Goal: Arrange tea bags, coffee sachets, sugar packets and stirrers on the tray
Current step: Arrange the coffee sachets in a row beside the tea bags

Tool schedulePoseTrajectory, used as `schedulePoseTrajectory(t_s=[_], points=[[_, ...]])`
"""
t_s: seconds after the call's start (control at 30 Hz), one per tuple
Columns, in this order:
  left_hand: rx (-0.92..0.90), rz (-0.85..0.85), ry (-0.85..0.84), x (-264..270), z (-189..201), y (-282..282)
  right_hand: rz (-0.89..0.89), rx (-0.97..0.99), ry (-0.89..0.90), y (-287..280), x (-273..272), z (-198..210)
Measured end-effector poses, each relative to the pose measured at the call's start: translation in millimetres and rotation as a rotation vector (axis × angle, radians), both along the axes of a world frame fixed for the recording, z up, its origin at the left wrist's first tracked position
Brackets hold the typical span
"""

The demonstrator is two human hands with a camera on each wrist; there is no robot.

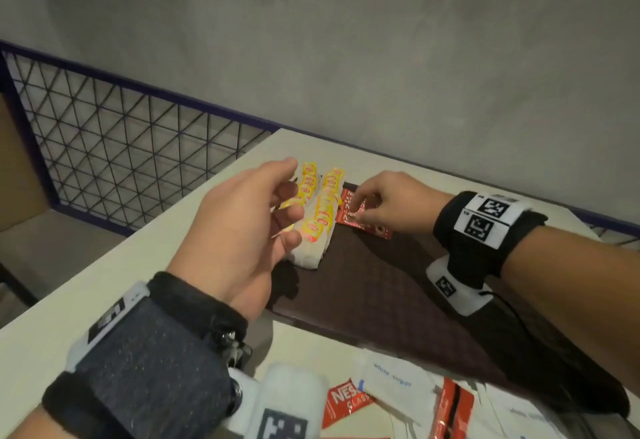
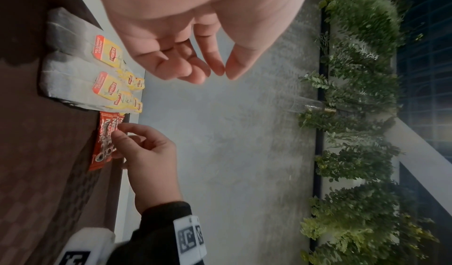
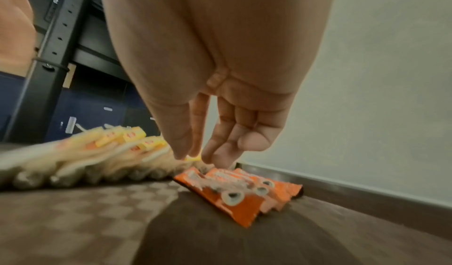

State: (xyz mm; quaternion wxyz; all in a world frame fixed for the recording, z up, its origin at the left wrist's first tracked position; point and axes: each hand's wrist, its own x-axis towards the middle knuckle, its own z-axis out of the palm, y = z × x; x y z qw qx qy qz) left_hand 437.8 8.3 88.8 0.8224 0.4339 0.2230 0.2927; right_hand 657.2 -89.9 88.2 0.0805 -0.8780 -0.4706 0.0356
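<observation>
1. Head view: the dark brown tray point(image 1: 381, 286) lies on a pale table point(image 1: 104, 283), next to the grey wall point(image 1: 381, 40).
2. At the far end of the tray is a row of tea bags point(image 1: 320, 217) with yellow Lipton tags. They lie side by side and overlap.
3. Just beside the tea bags, to the right, lie a few red Nescafe coffee sachets point(image 1: 353, 212), one partly on top of another.
4. The right hand point(image 1: 391, 203) reaches down to the red sachets. Its fingertips point(image 3: 217, 159) touch the top end of them. The fingers are bent a little, but I cannot tell if they pinch a sachet or only press on it.
5. The left hand point(image 1: 239, 231) hangs in the air above the tea bags. Its fingers point(image 2: 186, 70) curl loosely and hold nothing.
6. Near the person, off the tray, more red coffee sachets point(image 1: 346, 404) and white sugar packets point(image 1: 394, 383) lie in a loose pile on the table.
7. Both wrists wear black bands with white marker tags.
8. Left of the table stands a wire fence point(image 1: 121, 141) with a blue frame.
</observation>
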Motion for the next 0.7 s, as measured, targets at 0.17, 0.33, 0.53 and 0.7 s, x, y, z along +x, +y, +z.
schedulePoseTrajectory(t_s=[0.17,0.33,0.53,0.7], points=[[0.021,-0.042,0.033,-2,-2,8,0.123,-0.017,0.146,-30,-63,29],[0.035,-0.081,0.053,-3,-2,10,0.300,-0.295,0.232,-62,-157,41],[-0.003,-0.080,0.050,-7,-3,18,0.426,-0.570,0.139,-81,-200,20],[-0.041,-0.088,0.009,-13,2,21,0.409,-0.550,0.111,-95,-222,11]])
